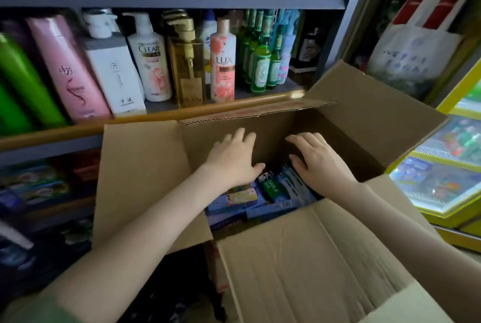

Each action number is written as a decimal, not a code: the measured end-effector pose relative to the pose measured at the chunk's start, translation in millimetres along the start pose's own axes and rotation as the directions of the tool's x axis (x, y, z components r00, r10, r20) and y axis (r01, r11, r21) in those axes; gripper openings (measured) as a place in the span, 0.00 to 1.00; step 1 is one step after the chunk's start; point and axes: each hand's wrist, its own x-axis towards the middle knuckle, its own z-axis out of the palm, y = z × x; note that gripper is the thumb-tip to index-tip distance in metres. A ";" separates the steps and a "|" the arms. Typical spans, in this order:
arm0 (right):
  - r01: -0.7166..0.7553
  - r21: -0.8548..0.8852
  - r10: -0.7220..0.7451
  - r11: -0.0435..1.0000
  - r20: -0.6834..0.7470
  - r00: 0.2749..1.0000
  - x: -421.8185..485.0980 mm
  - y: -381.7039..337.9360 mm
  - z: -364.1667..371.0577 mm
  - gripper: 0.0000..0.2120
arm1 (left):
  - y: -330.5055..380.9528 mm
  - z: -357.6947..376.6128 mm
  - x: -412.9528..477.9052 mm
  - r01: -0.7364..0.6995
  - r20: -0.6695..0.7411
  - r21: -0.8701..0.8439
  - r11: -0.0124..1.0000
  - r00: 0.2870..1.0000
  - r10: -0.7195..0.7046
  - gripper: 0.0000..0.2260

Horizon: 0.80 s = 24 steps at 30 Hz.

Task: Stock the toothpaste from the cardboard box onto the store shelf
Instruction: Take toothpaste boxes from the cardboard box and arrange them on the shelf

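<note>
An open cardboard box (299,257) stands in front of the store shelf (156,114), its four flaps folded outward. Inside lie several toothpaste packs (270,188), green and blue, stacked flat. My left hand (234,158) reaches into the box with fingers spread and relaxed, above the packs, holding nothing. My right hand (317,161) hovers beside it over the right side of the packs, fingers loosely bent, also holding nothing. Whether either hand touches a pack I cannot tell.
Shampoo and body-wash bottles (148,59) and green glass bottles (260,62) fill the shelf behind the box. A lower shelf (39,184) at the left holds blurred boxed goods. A yellow-framed freezer (447,171) stands at the right. A white bag (411,57) hangs above it.
</note>
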 end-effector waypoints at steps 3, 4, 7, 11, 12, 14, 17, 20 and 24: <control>0.087 0.068 -0.085 0.994 -0.031 0.996 25.5 22.0 12.4 0.20 | -8.9 3.9 25.0 0.042 -0.022 0.054 0.998 0.999 -0.041 0.37; 0.122 0.083 -0.119 0.989 -0.035 0.992 35.3 27.9 17.2 0.20 | -13.7 7.2 31.7 0.065 -0.022 0.072 0.995 0.998 -0.063 0.38; 0.243 0.111 -0.238 0.964 -0.061 0.969 68.7 42.2 32.2 0.21 | -29.4 16.7 46.6 0.126 -0.022 0.124 0.984 0.992 -0.124 0.39; 0.389 0.136 -0.382 0.911 -0.080 0.921 105.4 49.0 47.1 0.23 | -46.3 24.2 53.6 0.201 -0.046 0.208 0.957 0.979 -0.196 0.41; 0.422 0.142 -0.414 0.895 -0.082 0.907 113.4 49.7 50.9 0.23 | -50.5 25.1 55.0 0.219 -0.055 0.241 0.945 0.976 -0.212 0.41; 0.481 0.153 -0.473 0.863 -0.085 0.877 128.8 50.2 60.1 0.23 | -58.1 26.8 56.6 0.252 -0.080 0.307 0.918 0.968 -0.239 0.40; 0.507 0.185 -0.505 0.842 -0.060 0.861 143.0 49.0 74.6 0.24 | -70.9 28.5 55.6 0.294 -0.120 0.368 0.882 0.956 -0.268 0.39; 0.506 0.204 -0.514 0.838 -0.015 0.858 146.2 50.6 88.7 0.26 | -86.9 30.8 52.5 0.305 -0.130 0.388 0.870 0.952 -0.276 0.38; 0.467 0.221 -0.489 0.856 0.052 0.871 150.6 54.3 100.7 0.29 | -101.0 30.5 54.7 0.284 -0.119 0.406 0.869 0.959 -0.257 0.40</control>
